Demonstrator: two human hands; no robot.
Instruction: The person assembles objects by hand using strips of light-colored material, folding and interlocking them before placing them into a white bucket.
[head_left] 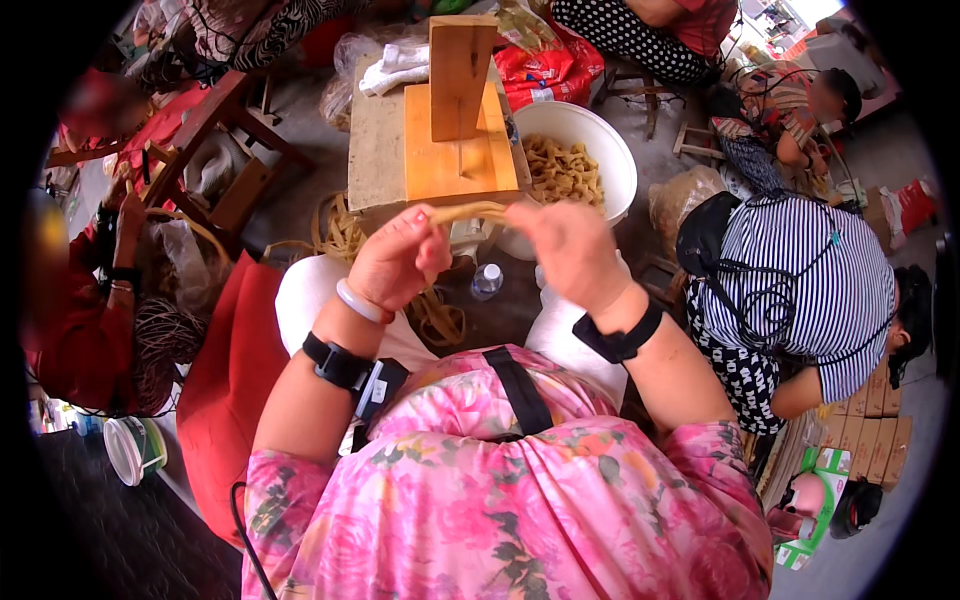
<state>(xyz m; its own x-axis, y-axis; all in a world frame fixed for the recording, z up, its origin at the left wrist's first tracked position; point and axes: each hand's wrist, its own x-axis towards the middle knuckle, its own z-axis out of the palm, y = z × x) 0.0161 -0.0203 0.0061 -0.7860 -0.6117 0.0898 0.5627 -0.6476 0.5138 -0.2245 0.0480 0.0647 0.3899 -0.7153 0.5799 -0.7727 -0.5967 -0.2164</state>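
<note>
A tan flat strip [468,211] is stretched between my two hands, in front of a wooden stand. My left hand [398,258] pinches its left end. At the other end my right hand [578,252], a little smeared by motion, is closed on the strip. The wooden stand [425,165] has a flat base and an upright board [462,75], with a thin upright rod on the base. It rests on a worn block-like table [375,150]. More tan strips [335,230] hang loose at the table's left side and lie below my left hand.
A white basin [622,165] of small folded tan pieces [562,165] stands right of the table. White cloth [395,68] lies on the table's far left, a red bag [545,70] behind. A plastic bottle [487,281] stands between my knees. Other people sit at left, right and far side.
</note>
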